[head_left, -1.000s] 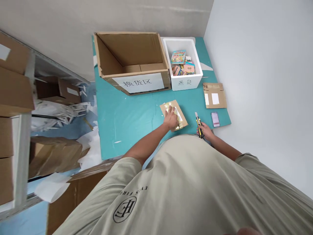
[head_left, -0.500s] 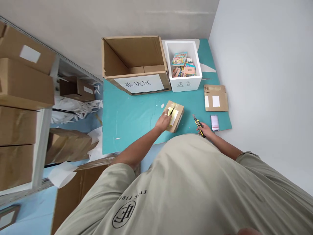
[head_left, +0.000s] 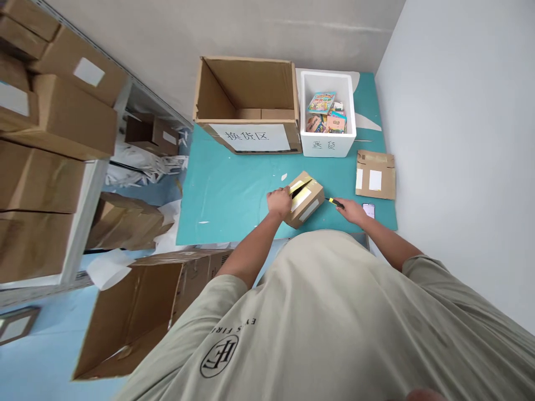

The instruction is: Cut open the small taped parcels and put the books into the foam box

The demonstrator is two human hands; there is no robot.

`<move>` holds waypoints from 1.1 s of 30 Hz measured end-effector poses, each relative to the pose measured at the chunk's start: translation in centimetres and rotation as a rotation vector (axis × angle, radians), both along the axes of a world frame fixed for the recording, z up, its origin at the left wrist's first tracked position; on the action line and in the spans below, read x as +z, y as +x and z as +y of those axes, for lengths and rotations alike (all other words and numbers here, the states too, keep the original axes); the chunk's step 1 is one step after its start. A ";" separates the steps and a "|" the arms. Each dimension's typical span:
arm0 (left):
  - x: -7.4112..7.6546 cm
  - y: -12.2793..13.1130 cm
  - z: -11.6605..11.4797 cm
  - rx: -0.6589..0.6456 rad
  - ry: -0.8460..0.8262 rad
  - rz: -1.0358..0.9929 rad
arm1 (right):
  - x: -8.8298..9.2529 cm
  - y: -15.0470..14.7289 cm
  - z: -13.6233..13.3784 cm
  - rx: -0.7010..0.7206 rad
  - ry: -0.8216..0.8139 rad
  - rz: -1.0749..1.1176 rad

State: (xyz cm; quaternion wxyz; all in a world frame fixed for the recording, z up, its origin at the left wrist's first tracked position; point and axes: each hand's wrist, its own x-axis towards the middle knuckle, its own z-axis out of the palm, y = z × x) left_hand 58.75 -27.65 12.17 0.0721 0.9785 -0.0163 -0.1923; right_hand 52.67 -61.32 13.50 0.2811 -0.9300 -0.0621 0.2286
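Observation:
A small cardboard box (head_left: pixel 318 196) rests at an angle on the teal table (head_left: pixel 234 206), its top slit along the middle with a dark gap showing. Yellow tape and white labels mark its top. My left hand (head_left: pixel 279 201) grips the box's left side, the fingers closed over its edge. In my right hand (head_left: pixel 351 211) is a yellow and black box cutter (head_left: pixel 336 203), its tip pointing left, close to the box's right end. A phone (head_left: pixel 368 210) lies by my right wrist.
At the back stand a large open carton (head_left: pixel 246 89) and a white foam box (head_left: pixel 328 146) with colourful packs inside. A flattened cardboard mailer (head_left: pixel 375 184) lies on the right. Shelves of cartons (head_left: pixel 75 111) line the left; an open carton (head_left: pixel 137 312) sits on the floor.
The box has been turned clockwise and its top gap shows wider. My left hand has shifted to its left edge. My right hand has brought the cutter up beside the box's right end.

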 end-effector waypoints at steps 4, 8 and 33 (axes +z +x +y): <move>0.4 -0.2 -0.5 -0.042 0.037 0.046 | 2.2 4.0 1.8 0.195 -0.279 -0.057; 0.6 -0.7 -0.6 -0.042 0.027 0.051 | 4.1 6.4 2.7 0.335 -0.430 -0.096; -1.1 -2.5 1.0 -0.181 -0.045 -0.029 | 2.9 5.5 3.5 0.538 -0.619 -0.161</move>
